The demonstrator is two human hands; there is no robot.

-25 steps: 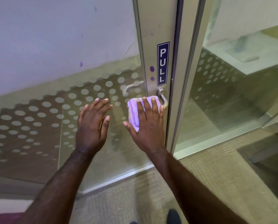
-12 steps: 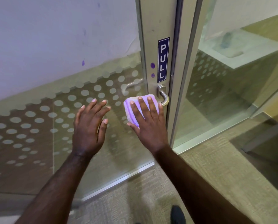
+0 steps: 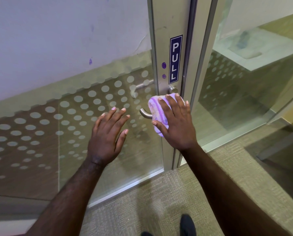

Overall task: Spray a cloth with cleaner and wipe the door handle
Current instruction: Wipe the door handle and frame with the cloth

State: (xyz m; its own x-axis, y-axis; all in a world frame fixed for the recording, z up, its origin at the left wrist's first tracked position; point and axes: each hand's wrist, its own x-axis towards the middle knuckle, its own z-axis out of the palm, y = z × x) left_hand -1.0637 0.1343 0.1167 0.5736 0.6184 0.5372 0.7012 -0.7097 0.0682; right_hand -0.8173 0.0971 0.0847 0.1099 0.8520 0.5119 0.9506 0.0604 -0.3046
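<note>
A metal lever door handle (image 3: 145, 113) sticks out from the aluminium door frame below a blue PULL sign (image 3: 175, 59). Its free left end shows, and its round base (image 3: 172, 90) shows above the cloth. My right hand (image 3: 175, 123) presses a folded white and purple cloth (image 3: 156, 109) flat over the right part of the handle. My left hand (image 3: 108, 135) hovers to the left of the handle in front of the glass, fingers spread, holding nothing. No spray bottle is in view.
The glass door (image 3: 84, 116) carries a band of frosted dots, and a second handle (image 3: 142, 86) shows through it on the far side. A glass side panel (image 3: 244, 92) stands at the right. Beige carpet (image 3: 151, 201) lies underfoot, with my dark shoe (image 3: 187, 224) at the bottom edge.
My right hand has slid the cloth to the right along the handle, uncovering its left end and covering the bend near the frame. The left hand stays about where it was.
</note>
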